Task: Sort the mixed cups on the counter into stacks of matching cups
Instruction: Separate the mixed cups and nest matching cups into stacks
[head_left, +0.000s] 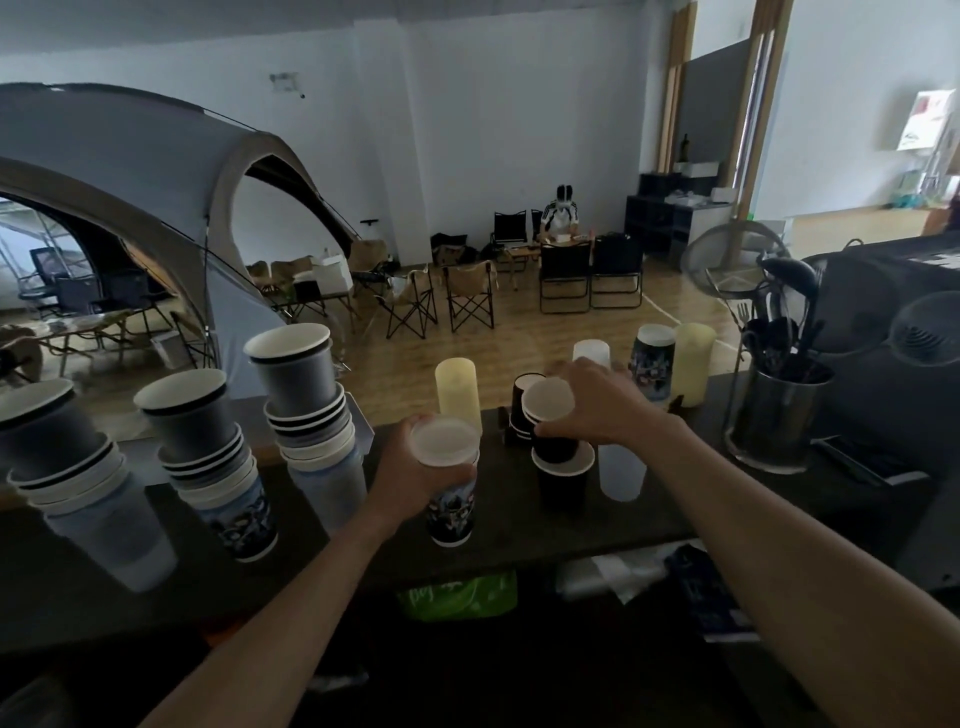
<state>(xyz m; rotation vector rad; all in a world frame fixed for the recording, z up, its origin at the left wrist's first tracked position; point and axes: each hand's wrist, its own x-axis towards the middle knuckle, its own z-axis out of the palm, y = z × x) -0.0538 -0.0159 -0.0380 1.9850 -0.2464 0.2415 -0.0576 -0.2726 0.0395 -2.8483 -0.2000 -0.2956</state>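
Observation:
My left hand (415, 470) grips a printed cup (453, 506) near its rim, standing on the dark counter (519, 525). My right hand (597, 400) holds a small black cup (549, 410) from above, just over another black cup (563, 480). More black cups (522, 402) stand behind. A frosted clear cup (621, 473) sits under my right wrist. A pale yellow cup (457, 387) stands upside down behind my left hand. Three tall mixed stacks of grey, white, clear and printed cups (306, 410) (208, 457) (78, 473) lean at the left.
At the counter's far right stand a printed cup stack (652, 364), a yellow cup stack (693, 364) and a clear cup (591, 352). A metal holder with dark utensils (779, 410) and strainers sits at the right. Beyond lie a tent, folding chairs and a seated person.

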